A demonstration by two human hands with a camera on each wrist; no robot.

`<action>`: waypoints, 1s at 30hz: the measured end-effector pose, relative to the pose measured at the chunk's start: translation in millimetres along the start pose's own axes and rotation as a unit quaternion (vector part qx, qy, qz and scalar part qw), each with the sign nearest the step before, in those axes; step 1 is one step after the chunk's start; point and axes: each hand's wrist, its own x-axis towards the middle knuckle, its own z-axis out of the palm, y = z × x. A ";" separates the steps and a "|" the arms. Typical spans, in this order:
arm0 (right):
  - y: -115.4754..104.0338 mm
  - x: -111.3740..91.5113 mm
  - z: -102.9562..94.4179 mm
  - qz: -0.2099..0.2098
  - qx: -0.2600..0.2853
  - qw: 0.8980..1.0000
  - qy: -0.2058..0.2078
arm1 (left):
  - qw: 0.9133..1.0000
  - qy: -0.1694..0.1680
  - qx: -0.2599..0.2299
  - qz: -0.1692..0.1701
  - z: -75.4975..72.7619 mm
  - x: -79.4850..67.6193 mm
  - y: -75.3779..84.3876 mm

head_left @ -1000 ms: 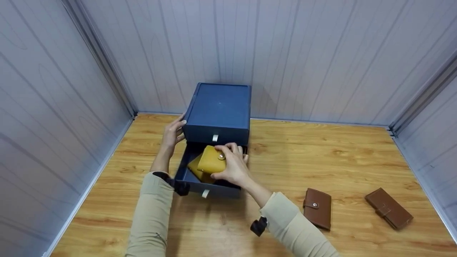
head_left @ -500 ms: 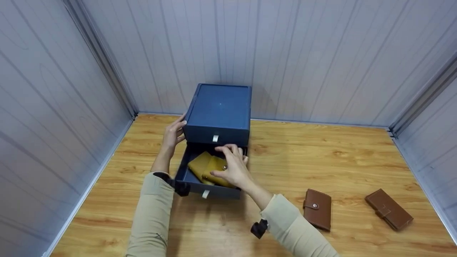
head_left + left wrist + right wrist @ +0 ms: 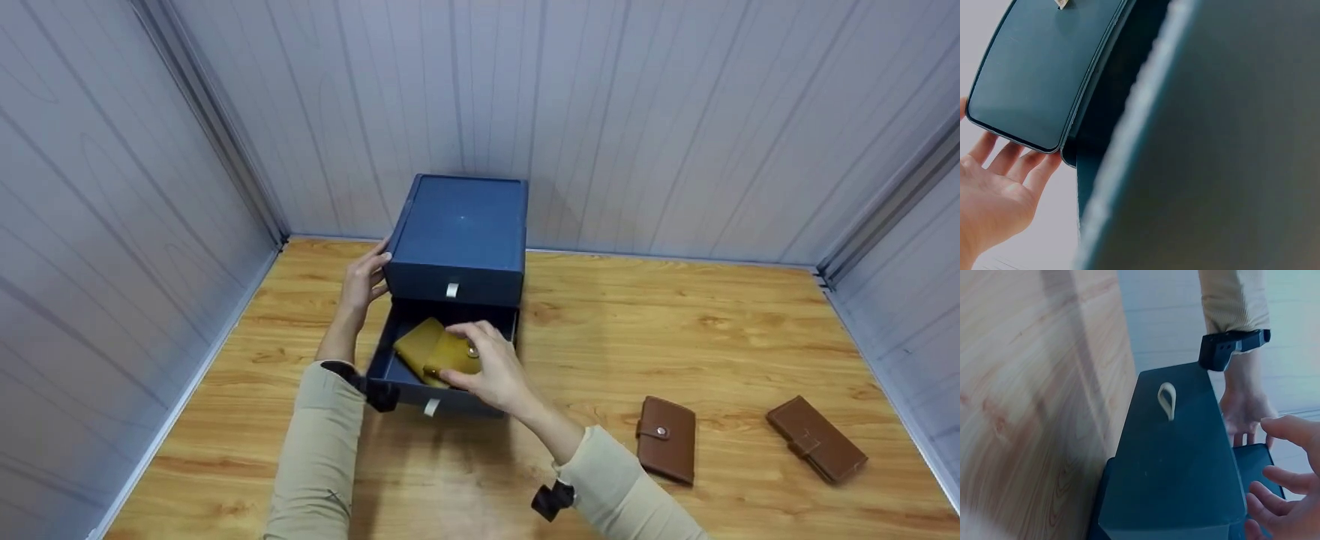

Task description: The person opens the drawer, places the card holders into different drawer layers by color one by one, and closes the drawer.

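Note:
A blue two-drawer box (image 3: 465, 225) stands against the back wall with its lower drawer (image 3: 465, 405) pulled out. Inside lie two yellow wallets: one (image 3: 418, 343) partly under the other yellow wallet (image 3: 452, 352), which has a snap button. My right hand (image 3: 499, 371) is over the drawer at the snapped wallet, thumb and fingers apart around its right part and covering some of it. In the right wrist view its fingers (image 3: 1280, 475) are spread and loosely bent. With fairly straight fingers my left hand (image 3: 364, 281) rests against the box's left side by the upper drawer (image 3: 1027, 73).
To the right on the wooden table (image 3: 675, 322) lie a brown snap-strap wallet (image 3: 667, 439) and a longer brown wallet (image 3: 817, 439). Grey panel walls (image 3: 600, 127) close in the back and both sides. Small white pull tabs (image 3: 452, 290) hang on the drawer fronts.
The snapped yellow wallet was let go and dropped from my right hand onto the other in the drawer. My right hand then shifted slightly lower over it. My left hand stayed put.

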 end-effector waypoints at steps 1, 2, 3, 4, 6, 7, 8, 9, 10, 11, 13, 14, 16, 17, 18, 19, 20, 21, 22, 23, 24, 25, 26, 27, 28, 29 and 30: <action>-1.0 -1.5 -0.3 -0.005 0.008 1.000 -0.002 | 1.000 -0.001 0.000 0.000 0.1 -0.3 0.2; -1.8 -3.0 -0.4 -0.009 0.017 1.000 -0.004 | 1.000 -0.001 0.001 0.000 0.1 -0.8 0.3; -2.7 -4.8 -0.7 -0.010 0.025 1.000 -0.007 | 1.000 -0.001 0.001 0.000 0.2 -1.2 0.6; -4.0 -6.7 -1.1 -0.010 0.033 0.999 -0.010 | 1.000 0.000 0.002 0.001 0.2 -1.5 0.6; -6.6 -10.6 -1.8 -0.007 0.042 0.999 -0.015 | 1.000 0.001 0.001 0.003 0.2 -1.9 0.8; -7.9 -12.8 -2.3 -0.003 0.047 0.999 -0.018 | 1.000 0.002 0.000 0.003 0.2 -2.0 0.7; -8.6 -15.0 -2.3 -0.002 0.053 0.998 -0.021 | 1.000 0.001 0.002 0.004 0.1 -2.0 0.7; -9.7 -17.4 -2.5 -0.001 0.057 0.998 -0.025 | 1.000 0.001 0.001 0.005 0.2 -2.0 0.8; -10.7 -19.6 -2.6 -0.001 0.060 0.998 -0.028 | 1.000 0.000 -0.001 0.006 0.3 -2.1 0.9; -11.5 -21.7 -2.5 -0.001 0.063 0.998 -0.031 | 1.000 -0.001 -0.002 0.006 0.5 -2.1 1.1; -12.8 -26.3 -1.9 0.001 0.070 0.997 -0.039 | 1.000 -0.002 -0.004 0.007 0.7 -2.2 1.2; -13.1 -28.4 -1.2 0.004 0.072 0.997 -0.042 | 1.000 -0.002 -0.004 0.007 0.7 -2.3 1.4; -13.6 -32.2 0.8 0.012 0.076 0.996 -0.046 | 1.000 -0.001 -0.005 0.007 0.8 -2.3 1.5; -13.6 -33.9 2.1 0.014 0.078 0.996 -0.046 | 1.000 0.000 -0.005 0.007 0.7 -2.2 1.4; -13.6 -35.7 3.6 0.016 0.080 0.996 -0.045 | 1.000 0.000 -0.004 0.007 0.6 -2.3 1.4; -13.7 -37.3 5.0 0.019 0.083 0.995 -0.044 | 1.000 0.001 -0.005 0.006 0.6 -2.1 1.2; -13.8 -39.0 6.5 0.021 0.086 0.995 -0.044 | 1.000 0.001 -0.004 0.006 0.6 -2.2 1.2; -14.1 -40.7 8.0 0.020 0.090 0.995 -0.042 | 1.000 0.000 -0.005 0.005 0.4 -2.1 1.0; -14.3 -42.5 9.4 0.021 0.096 0.994 -0.043 | 1.000 -0.001 -0.005 0.005 0.3 -2.0 0.9; -14.5 -44.3 10.7 0.021 0.102 0.994 -0.042 | 1.000 -0.001 -0.005 0.005 0.3 -2.0 0.9; -14.7 -46.2 12.1 0.023 0.110 0.993 -0.043 | 1.000 -0.001 -0.005 0.006 0.1 -1.9 0.8; -14.9 -48.1 13.4 0.024 0.118 0.992 -0.044 | 1.000 -0.002 -0.005 0.006 0.0 -1.8 0.7; -14.9 -49.8 14.8 0.025 0.124 0.991 -0.044 | 1.000 -0.002 -0.004 0.006 -0.1 -1.7 0.7; -14.6 -51.6 16.5 0.025 0.130 0.990 -0.045 | 1.000 -0.003 -0.004 0.007 -0.2 -1.7 0.6; -14.1 -53.4 18.3 0.024 0.134 0.990 -0.045 | 1.000 -0.003 -0.004 0.007 -0.2 -1.6 0.7; -13.4 -54.9 20.4 0.022 0.137 0.989 -0.042 | 1.000 -0.003 -0.004 0.007 -0.2 -1.7 0.8; -12.7 -56.4 22.5 0.019 0.140 0.989 -0.041 | 1.000 -0.005 -0.004 0.007 -0.1 -1.8 1.0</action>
